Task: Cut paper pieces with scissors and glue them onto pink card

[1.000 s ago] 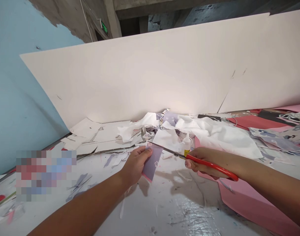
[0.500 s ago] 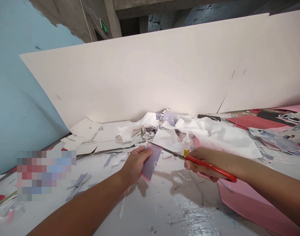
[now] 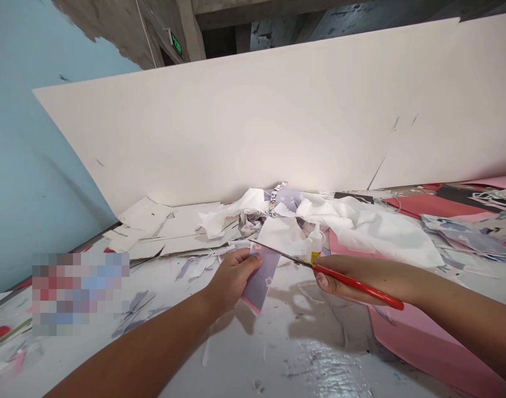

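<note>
**Rightward shift of lilac floral piece [image 3: 262,283] beside red-handled scissors [image 3: 360,286]**

The left hand [image 3: 232,279] is being shifted slightly rightward along with the lilac floral piece, while the scissor handles are being drawn closer together. The piece is being pinched in the curled fingers of the left hand, with its pink-edged lower corner showing just right of the hand. The red-handled scissors are being gripped in the right hand [image 3: 344,279], its fingers wrapped closely around the handles. The steel blades [image 3: 282,255] are being held along the upper edge of the piece, right of the left hand; whether it is being cut cannot be told. Beyond the right hand, a small glue bottle [image 3: 315,244] is being left upright, and crumpled white fabric [image 3: 373,235] is being left spread out. A pink sheet [image 3: 406,342] is being left below the right hand, on the scrap-strewn white tabletop [image 3: 278,354].
</note>
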### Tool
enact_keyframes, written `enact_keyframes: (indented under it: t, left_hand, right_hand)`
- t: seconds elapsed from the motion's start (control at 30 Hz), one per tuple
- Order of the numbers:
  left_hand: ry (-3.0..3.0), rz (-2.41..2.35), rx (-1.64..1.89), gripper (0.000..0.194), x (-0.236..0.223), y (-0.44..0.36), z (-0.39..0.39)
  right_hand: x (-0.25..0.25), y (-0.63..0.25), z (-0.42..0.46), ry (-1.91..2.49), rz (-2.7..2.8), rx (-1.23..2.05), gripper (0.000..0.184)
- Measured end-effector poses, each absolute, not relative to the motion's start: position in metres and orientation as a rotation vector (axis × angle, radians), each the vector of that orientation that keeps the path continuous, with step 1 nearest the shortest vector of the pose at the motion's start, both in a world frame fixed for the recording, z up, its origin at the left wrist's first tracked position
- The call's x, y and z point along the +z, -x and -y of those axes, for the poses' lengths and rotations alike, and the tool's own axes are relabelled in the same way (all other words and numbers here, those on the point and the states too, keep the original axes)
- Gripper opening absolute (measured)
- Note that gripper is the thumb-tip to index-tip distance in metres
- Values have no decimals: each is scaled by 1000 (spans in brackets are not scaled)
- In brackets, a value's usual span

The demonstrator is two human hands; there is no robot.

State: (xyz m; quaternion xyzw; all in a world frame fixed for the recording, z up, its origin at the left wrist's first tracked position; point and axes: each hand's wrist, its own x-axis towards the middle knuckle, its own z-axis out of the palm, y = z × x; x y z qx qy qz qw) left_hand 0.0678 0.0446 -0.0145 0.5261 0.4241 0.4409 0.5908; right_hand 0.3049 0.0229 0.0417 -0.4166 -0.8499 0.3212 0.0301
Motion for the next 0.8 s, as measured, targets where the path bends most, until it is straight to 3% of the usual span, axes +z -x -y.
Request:
enact_keyframes:
  t: [0.8]
  left_hand:
    - [-1174, -1066, 979, 27, -12, -73, -40]
  right_hand:
    - [35, -298, -23, 1402, 2383, 1198, 36]
